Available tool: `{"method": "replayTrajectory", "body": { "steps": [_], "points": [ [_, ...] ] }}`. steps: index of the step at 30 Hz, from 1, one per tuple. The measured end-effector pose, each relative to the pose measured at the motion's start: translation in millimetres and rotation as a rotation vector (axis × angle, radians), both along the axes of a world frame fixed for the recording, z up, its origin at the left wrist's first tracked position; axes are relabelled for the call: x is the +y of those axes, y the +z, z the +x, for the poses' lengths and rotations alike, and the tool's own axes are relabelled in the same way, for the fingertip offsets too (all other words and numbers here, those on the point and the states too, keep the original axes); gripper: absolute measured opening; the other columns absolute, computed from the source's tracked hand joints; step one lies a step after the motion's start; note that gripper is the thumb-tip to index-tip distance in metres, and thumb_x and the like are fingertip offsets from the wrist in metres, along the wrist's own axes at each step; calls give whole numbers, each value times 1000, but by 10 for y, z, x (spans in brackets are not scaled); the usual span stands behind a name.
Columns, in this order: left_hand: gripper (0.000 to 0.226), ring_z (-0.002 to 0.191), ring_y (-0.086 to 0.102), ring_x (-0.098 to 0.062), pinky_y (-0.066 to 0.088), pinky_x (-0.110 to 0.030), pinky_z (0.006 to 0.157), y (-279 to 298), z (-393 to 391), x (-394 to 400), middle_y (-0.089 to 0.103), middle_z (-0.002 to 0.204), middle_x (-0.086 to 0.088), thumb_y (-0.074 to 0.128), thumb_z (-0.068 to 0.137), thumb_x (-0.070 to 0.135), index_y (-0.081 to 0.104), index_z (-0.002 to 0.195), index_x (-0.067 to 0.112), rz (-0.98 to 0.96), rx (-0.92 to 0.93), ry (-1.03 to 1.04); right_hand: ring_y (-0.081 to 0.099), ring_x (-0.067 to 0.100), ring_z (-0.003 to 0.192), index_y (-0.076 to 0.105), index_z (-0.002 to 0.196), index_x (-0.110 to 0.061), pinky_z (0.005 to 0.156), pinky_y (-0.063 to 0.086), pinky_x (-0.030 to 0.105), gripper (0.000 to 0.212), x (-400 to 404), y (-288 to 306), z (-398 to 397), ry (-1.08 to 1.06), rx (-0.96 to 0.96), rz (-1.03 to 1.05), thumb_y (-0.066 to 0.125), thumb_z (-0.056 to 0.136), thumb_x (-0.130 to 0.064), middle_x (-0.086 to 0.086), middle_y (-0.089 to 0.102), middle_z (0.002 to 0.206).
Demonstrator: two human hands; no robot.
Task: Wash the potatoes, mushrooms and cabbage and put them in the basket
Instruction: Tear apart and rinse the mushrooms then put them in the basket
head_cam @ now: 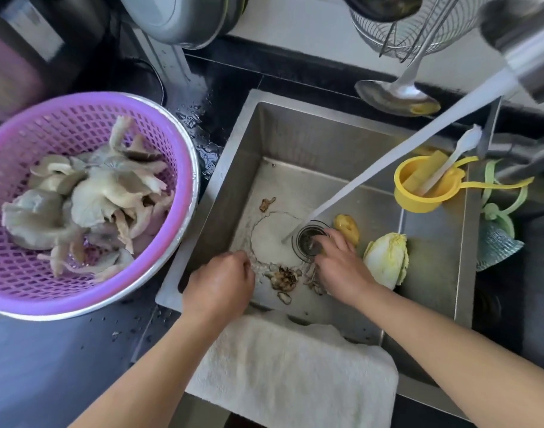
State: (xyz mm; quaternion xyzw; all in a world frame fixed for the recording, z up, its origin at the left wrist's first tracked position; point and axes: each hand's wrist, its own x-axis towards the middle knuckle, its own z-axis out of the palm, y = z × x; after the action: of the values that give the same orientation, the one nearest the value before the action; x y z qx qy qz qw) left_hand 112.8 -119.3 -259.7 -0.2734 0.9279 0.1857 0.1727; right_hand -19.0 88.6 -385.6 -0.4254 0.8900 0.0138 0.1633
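A purple basket on the counter at the left holds a heap of grey oyster mushrooms. In the steel sink, a peeled yellow potato lies right of the drain, and a small pale cabbage lies beside it. My right hand reaches down with its fingertips at the drain strainer. My left hand is low in the sink with fingers curled under, next to brown mushroom scraps; what it holds is hidden. Water streams from the tap onto the sink floor beside the drain.
A white towel drapes over the sink's near edge. A yellow strainer cup with a white brush hangs at the sink's right wall. A ladle and wire rack stand behind. A metal pot sits at the back left.
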Motion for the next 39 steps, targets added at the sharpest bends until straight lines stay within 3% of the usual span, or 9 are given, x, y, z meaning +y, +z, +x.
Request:
{"method": "replayTrajectory", "body": {
  "steps": [4, 8, 10, 14, 17, 20, 22, 28, 39],
  "points": [
    [22, 81, 65, -31, 56, -41, 74, -9, -7, 1, 66, 92, 3, 43, 102, 35, 54, 87, 23, 1, 7, 3, 0, 44, 156, 71, 120, -11, 125, -3, 53, 29, 5, -17, -24, 68, 38, 159, 65, 92, -8, 19, 16, 168],
    [22, 77, 62, -31, 50, -36, 67, -31, 0, 9, 65, 87, 3, 44, 102, 33, 56, 88, 22, -20, 26, 28, 6, 44, 156, 70, 120, -7, 124, -8, 50, 25, -68, -106, -42, 100, 69, 204, 62, 96, -11, 21, 22, 166],
    [22, 73, 61, -29, 49, -36, 65, -47, 13, 9, 64, 84, 4, 44, 101, 33, 56, 86, 21, -35, 46, 38, 13, 44, 155, 75, 107, -7, 124, -3, 50, 17, -45, -107, -72, 139, 57, 198, 67, 93, -13, 22, 30, 163],
    [21, 72, 60, -29, 47, -35, 64, -52, 43, 11, 64, 84, 6, 44, 100, 33, 54, 84, 23, -41, 91, 57, 43, 45, 141, 78, 83, -6, 119, 32, 57, 13, 14, -106, -53, 183, 51, 88, 83, 74, -13, 22, 58, 141],
    [21, 73, 63, -30, 52, -37, 67, -61, 53, 11, 64, 85, 5, 44, 99, 34, 55, 85, 23, -46, 119, 48, 50, 28, 129, 75, 88, -12, 114, 39, 45, 6, -101, 55, -31, -156, -188, -174, 73, 87, -17, 9, 65, 128],
    [21, 73, 63, -29, 53, -37, 66, -61, 65, 11, 64, 85, 6, 45, 99, 35, 55, 86, 23, -54, 125, 44, 70, 19, 101, 63, 85, -4, 93, 56, 37, 9, -339, 341, -95, -891, -857, -551, 69, 92, -3, 6, 73, 103],
    [21, 74, 64, -29, 53, -37, 65, -61, 62, 13, 65, 85, 6, 44, 99, 35, 56, 86, 23, -58, 128, 43, 76, 27, 94, 59, 94, 0, 83, 63, 37, 12, -444, 466, -139, -1168, -1182, -815, 62, 93, 11, 18, 73, 104],
    [21, 72, 64, -29, 54, -38, 65, -63, 60, 25, 63, 83, 5, 43, 98, 35, 53, 84, 23, -63, 127, 39, 75, 23, 85, 60, 125, -3, 71, 61, 30, 35, -704, 627, -176, -1275, -1451, -953, 53, 95, 15, 18, 73, 105],
    [21, 74, 63, -28, 52, -37, 65, -41, 73, 26, 62, 85, 4, 43, 97, 35, 55, 86, 22, -54, 147, 78, 67, 20, 83, 65, 115, 0, 72, 61, 27, 17, -727, 802, -121, -1453, -1740, -1123, 61, 99, -5, 13, 68, 97]
  ]
}}
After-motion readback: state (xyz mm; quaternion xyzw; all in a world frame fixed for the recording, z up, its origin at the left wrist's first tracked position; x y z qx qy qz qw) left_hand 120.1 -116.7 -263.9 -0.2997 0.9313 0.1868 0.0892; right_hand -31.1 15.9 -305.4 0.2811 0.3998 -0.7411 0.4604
